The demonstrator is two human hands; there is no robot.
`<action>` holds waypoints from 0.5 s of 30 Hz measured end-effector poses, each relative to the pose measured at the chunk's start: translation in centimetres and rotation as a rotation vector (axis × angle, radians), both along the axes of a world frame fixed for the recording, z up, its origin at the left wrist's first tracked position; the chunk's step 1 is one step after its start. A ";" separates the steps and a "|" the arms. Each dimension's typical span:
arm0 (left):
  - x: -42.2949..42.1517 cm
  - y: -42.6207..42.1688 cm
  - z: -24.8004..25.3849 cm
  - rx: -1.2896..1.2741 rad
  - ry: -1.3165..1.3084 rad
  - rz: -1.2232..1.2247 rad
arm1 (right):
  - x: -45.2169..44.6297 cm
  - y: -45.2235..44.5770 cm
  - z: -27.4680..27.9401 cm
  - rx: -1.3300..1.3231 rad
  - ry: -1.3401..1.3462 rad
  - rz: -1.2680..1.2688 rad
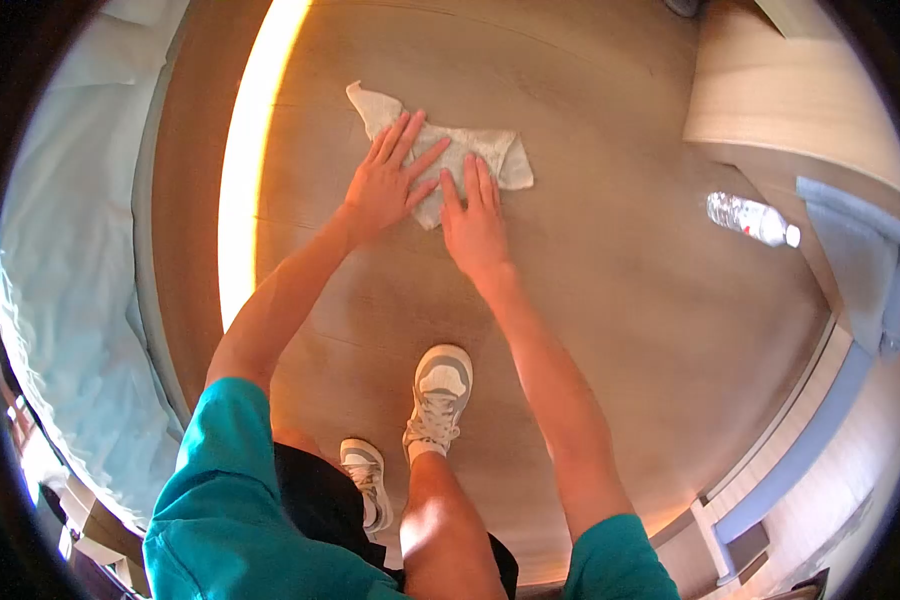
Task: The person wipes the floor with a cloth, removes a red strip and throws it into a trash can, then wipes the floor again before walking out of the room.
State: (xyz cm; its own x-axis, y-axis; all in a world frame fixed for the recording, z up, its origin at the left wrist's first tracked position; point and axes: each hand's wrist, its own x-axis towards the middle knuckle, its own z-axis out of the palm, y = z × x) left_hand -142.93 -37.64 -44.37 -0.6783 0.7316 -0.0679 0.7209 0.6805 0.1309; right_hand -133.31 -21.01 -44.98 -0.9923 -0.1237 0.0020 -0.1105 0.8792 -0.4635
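Note:
A pale, crumpled cloth (pixel 485 143) lies spread on the brown floor (pixel 610 300). My left hand (pixel 385 185) rests on its left part, fingers stretched out and spread. Beside it, my right hand (pixel 475 225) presses its fingertips on the lower right of the cloth, fingers extended. Neither hand is wrapped round the cloth. One corner of the fabric sticks out at the upper left, and a folded end shows at the right.
A clear plastic bottle (pixel 752 219) lies on its side at the right, near wooden furniture (pixel 790 110). Light bedding (pixel 80 220) hangs along the left. A bright strip of sunlight (pixel 245 180) crosses the floor. My shoes (pixel 440 390) stand below my hands.

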 end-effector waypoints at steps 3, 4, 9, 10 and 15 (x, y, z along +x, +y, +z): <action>-5.0 0.3 -0.9 0.072 0.035 0.093 | -6.1 1.1 -1.4 0.004 0.021 0.039; -6.5 0.4 -1.4 0.124 0.061 0.137 | -8.0 1.3 -1.7 0.013 0.017 0.039; -12.5 1.1 -3.3 0.190 0.105 0.302 | -16.4 1.1 -3.1 0.145 0.024 0.063; -13.8 1.0 -3.9 0.189 0.142 0.311 | -18.1 1.3 -3.2 0.173 0.005 0.086; -19.1 0.8 -5.7 0.059 0.217 0.363 | -23.6 1.2 -3.1 0.228 -0.041 0.112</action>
State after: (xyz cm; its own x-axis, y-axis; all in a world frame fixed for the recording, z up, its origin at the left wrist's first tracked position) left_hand -162.06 -36.88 -50.05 -0.8866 0.4410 0.1399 0.4510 0.8912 0.0485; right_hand -156.89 -19.82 -48.05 -0.9710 -0.2259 -0.0781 -0.1988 0.9448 -0.2606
